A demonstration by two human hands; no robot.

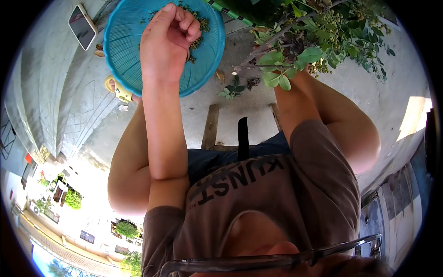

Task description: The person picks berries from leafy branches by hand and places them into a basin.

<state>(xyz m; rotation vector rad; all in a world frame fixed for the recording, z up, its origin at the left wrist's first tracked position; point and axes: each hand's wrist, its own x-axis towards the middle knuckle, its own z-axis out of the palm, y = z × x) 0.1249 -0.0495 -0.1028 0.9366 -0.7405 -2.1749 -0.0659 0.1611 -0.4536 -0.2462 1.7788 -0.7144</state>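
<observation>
My left hand (pixel 170 44) is raised over a round blue basket (pixel 124 46), palm side up. Its thumb and fingers are curled together, and whatever they hold is too small to make out. Small green-brown berry clusters (pixel 203 24) lie in the basket, partly behind the fingers. On the right, my right hand (pixel 301 64) is at a leafy branch (pixel 265 66) with berries. Leaves cover its fingers, so its grip cannot be seen. The branch's pale cut end points left.
A phone (pixel 83 27) lies left of the basket. A yellow sandal (pixel 121 91) is on my left foot. Fallen leaves (pixel 232 90) are on the concrete between my legs, near a wooden stool (pixel 211 125). A green container (pixel 235 13) is at the top, behind the branches.
</observation>
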